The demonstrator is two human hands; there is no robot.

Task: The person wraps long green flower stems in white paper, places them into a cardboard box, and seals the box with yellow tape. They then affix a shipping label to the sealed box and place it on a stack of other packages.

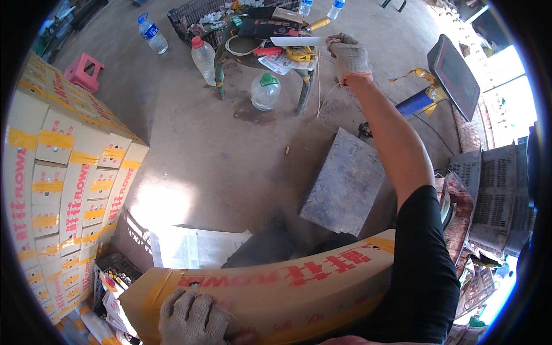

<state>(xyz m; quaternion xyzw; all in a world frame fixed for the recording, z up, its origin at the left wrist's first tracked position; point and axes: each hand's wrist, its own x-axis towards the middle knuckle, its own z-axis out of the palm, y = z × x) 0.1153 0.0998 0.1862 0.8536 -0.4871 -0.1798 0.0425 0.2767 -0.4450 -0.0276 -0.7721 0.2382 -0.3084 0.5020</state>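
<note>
My left hand (pixel 194 317), in a knitted work glove, lies over the near left end of a long cardboard flower box (pixel 276 276) sealed with yellow tape. The box lies across my front at the bottom. Stretched far forward, my right hand (pixel 350 54), also gloved, grips a flat white strip (pixel 297 41), perhaps paper. The strip is over a small stand (pixel 220 77) that bears a yellow tape dispenser (pixel 300 53), a red-handled tool (pixel 267 51), printed papers (pixel 276 64) and a dark box (pixel 268 28).
Taped cardboard boxes (pixel 77 181) are stacked at left, near a pink stool (pixel 84 72). Water bottles (pixel 265 92) stand around the stand. A platform scale (pixel 347 181) with its display (pixel 455 77) is at right, before stacked plastic crates (pixel 491 194).
</note>
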